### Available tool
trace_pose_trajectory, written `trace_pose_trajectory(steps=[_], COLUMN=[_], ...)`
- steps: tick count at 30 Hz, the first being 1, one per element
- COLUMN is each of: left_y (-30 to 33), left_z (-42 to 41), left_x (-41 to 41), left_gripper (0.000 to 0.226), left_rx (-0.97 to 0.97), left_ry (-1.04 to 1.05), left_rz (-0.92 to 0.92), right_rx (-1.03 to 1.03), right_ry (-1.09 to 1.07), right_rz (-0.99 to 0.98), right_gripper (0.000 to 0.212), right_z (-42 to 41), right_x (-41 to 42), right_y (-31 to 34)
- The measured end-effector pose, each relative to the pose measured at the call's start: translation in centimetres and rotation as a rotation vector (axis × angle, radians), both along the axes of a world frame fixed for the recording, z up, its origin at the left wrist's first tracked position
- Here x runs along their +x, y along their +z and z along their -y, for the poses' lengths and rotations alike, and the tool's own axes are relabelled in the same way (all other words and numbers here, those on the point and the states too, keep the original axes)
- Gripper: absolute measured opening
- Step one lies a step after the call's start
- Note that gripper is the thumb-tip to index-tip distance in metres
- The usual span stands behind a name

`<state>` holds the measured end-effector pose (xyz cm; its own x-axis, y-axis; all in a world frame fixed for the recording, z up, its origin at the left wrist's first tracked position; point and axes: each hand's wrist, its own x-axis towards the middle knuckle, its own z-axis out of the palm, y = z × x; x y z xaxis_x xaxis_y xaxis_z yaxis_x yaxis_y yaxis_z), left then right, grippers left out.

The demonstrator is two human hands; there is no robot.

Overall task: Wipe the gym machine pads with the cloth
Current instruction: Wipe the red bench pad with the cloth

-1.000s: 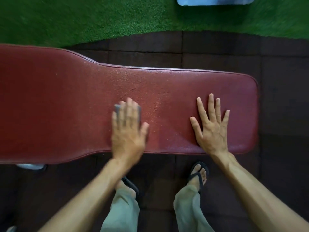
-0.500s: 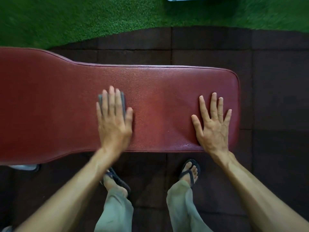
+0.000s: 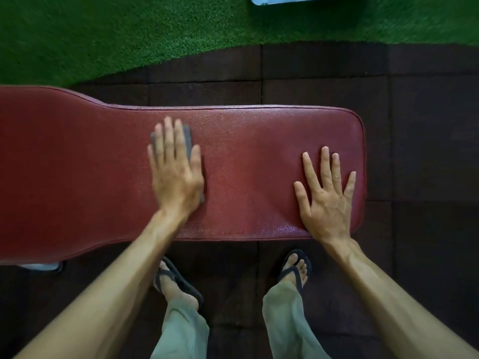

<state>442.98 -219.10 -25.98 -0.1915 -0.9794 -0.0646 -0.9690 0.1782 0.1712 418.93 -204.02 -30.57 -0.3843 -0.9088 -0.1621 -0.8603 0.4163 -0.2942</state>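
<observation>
Your left hand's fingers point(image 3: 168, 141) lie straight and close together, pressing flat on the grey cloth point(image 3: 187, 138), which shows only as a dark edge past the fingertips and a small corner by the heel of the palm. That left hand point(image 3: 176, 172) sits at the middle of the frame, on the narrow part of the red pad point(image 3: 246, 156), slightly blurred. Your right hand's fingers point(image 3: 325, 167) are spread wide and straight, holding nothing, palm down on the pad near its rounded end at the right of the frame. The right hand point(image 3: 326, 200) is well apart from the cloth.

The pad is the top of the bench and runs across the frame, widening toward the left edge. Below it, your feet in dark sandals point(image 3: 295, 270) stand on dark floor tiles point(image 3: 414, 125), with pale trouser legs at the bottom centre. Green turf point(image 3: 103, 35) fills the upper part of the frame, and a light blue object point(image 3: 305, 0) is cut off at the top edge.
</observation>
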Motion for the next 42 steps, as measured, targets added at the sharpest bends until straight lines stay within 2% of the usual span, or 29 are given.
trace_pose_trajectory(steps=[2,5,7,9,12,15,18,21,23,26,29,32,34,37,39,42], left_y=[-0.1,-0.8,-1.5,-1.8,-1.7,-1.3,-1.0,-1.3,-1.9,-1.6,-0.4,-0.5,-1.2,-1.9,-2.0,-2.1], left_z=[-4.6,-9.9,-10.0,-7.1,-0.3,3.6,-0.2,-8.2,-11.2,-10.3,-8.6,-6.6,-5.1,-4.8,-5.1,-5.0], left_x=[0.4,-4.4,-8.7,-11.7,-11.9,-8.0,-4.3,-5.5,-8.7,-12.7,-11.3,-5.9,-3.0,-2.3,-2.6,-2.3], left_gripper=[0.065,0.066,0.063,0.059,0.059,0.064,0.062,0.064,0.064,0.061,0.06,0.058,0.058,0.058,0.058,0.059], left_rx=[0.008,0.045,0.041,0.037,0.014,-0.017,-0.014,0.036,0.072,0.144,0.212,0.106,0.076,0.033,0.014,0.014], left_ry=[0.029,-0.148,-0.338,-0.407,-0.286,-0.102,-0.088,-0.142,-0.268,-0.274,-0.325,-0.34,-0.26,-0.246,-0.242,-0.234], left_rz=[0.031,0.072,0.018,-0.063,-0.037,0.037,0.009,0.04,-0.017,-0.188,-0.349,-0.244,-0.105,0.038,0.034,0.013], right_rx=[0.008,0.022,0.018,0.008,-0.005,-0.011,-0.007,0.001,0.01,-0.011,-0.09,-0.18,-0.201,-0.112,-0.054,-0.03], right_ry=[0.003,0.011,0.022,0.026,0.01,0.003,-0.009,-0.018,-0.003,0.019,-0.06,-0.136,-0.111,-0.159,-0.224,-0.108], right_rz=[-0.019,-0.02,0.004,0.027,0.033,0.042,0.039,0.039,0.067,0.185,0.338,0.396,0.331,0.18,0.122,0.072], right_gripper=[0.06,0.06,0.06,0.059,0.059,0.059,0.058,0.059,0.059,0.057,0.057,0.057,0.059,0.065,0.067,0.066], right_z=[0.0,0.0,-0.1,-0.2,-0.4,-0.6,-0.5,-0.5,-0.6,-0.6,-1.0,-0.5,1.0,3.7,4.0,1.9], right_x=[0.1,0.1,-0.1,-0.4,-0.5,-0.5,-0.2,-0.1,-0.3,-1.0,-1.1,1.0,4.1,8.8,10.1,8.5], right_y=[-0.1,0.0,0.2,0.2,0.1,0.0,0.1,0.3,0.5,0.8,1.3,2.7,3.5,3.0,2.5,2.0])
